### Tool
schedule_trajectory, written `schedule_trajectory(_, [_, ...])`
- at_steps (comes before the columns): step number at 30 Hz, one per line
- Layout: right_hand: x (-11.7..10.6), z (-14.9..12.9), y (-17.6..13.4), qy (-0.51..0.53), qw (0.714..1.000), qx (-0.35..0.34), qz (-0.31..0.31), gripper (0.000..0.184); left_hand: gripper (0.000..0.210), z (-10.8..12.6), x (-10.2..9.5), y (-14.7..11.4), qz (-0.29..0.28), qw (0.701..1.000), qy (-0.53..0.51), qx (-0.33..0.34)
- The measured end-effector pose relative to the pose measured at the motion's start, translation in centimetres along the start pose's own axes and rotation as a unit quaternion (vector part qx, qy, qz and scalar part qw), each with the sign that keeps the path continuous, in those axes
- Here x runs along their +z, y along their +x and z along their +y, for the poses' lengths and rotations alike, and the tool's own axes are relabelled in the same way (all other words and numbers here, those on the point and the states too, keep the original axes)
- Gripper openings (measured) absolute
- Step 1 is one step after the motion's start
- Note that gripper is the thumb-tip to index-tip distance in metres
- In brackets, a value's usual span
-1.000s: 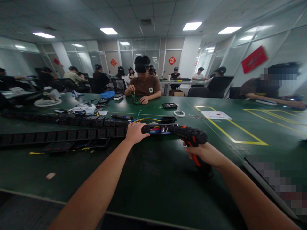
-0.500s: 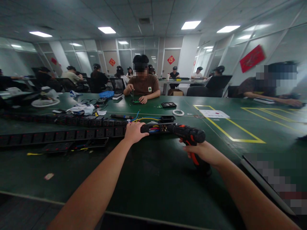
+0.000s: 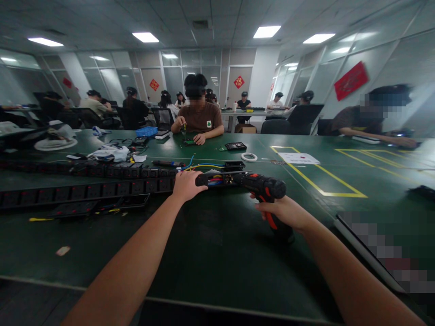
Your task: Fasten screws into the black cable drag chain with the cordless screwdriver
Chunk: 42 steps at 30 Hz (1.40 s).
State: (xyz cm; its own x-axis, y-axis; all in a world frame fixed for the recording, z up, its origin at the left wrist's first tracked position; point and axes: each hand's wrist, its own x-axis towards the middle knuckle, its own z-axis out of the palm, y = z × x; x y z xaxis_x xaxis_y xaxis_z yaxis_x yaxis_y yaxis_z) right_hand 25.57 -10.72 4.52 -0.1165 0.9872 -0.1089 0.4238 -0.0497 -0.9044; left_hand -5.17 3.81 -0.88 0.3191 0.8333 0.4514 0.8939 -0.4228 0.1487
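Observation:
My left hand (image 3: 189, 184) is closed over the right part of a long black power strip (image 3: 102, 189), its fingers wrapped over the far side. Right of that hand the strip's end is uncovered, and coloured wires (image 3: 215, 180) show inside. My right hand (image 3: 283, 212) grips a black and orange cordless drill (image 3: 260, 185) by the handle. The drill points left, its nose at the uncovered end of the strip; the exact contact of the bit cannot be made out. Behind the wires sits a small black open box (image 3: 234, 165).
Another long black strip (image 3: 102, 170) lies behind, with a screwdriver (image 3: 166, 163) beyond it. Black cover pieces (image 3: 76, 209) lie in front. A white tape ring (image 3: 249, 157) and paper (image 3: 299, 158) are at the right. Across the table a co-worker (image 3: 197, 115) handles a green circuit board.
The whole view has shifted slightly, so everything sits a little further left and up. Both hands keep their hold on the strip and the drill.

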Motion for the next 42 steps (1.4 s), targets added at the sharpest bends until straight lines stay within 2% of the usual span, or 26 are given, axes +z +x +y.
schedule_trajectory(24, [-0.01,0.00,0.15,-0.005,1.000,-0.001,0.003,0.029,0.057,0.20,-0.41,-0.21,-0.015,1.000,-0.008,-0.010])
schedule_trajectory(35, [0.05,0.19,0.17,-0.015,1.000,-0.006,0.019,0.029,0.056,0.31,-0.59,-0.26,-0.012,1.000,-0.008,-0.003])
schedule_trajectory(42, [-0.16,0.32,0.30,-0.015,1.000,-0.007,0.007,0.030,0.056,0.28,-0.57,-0.20,-0.014,1.000,-0.007,-0.008])
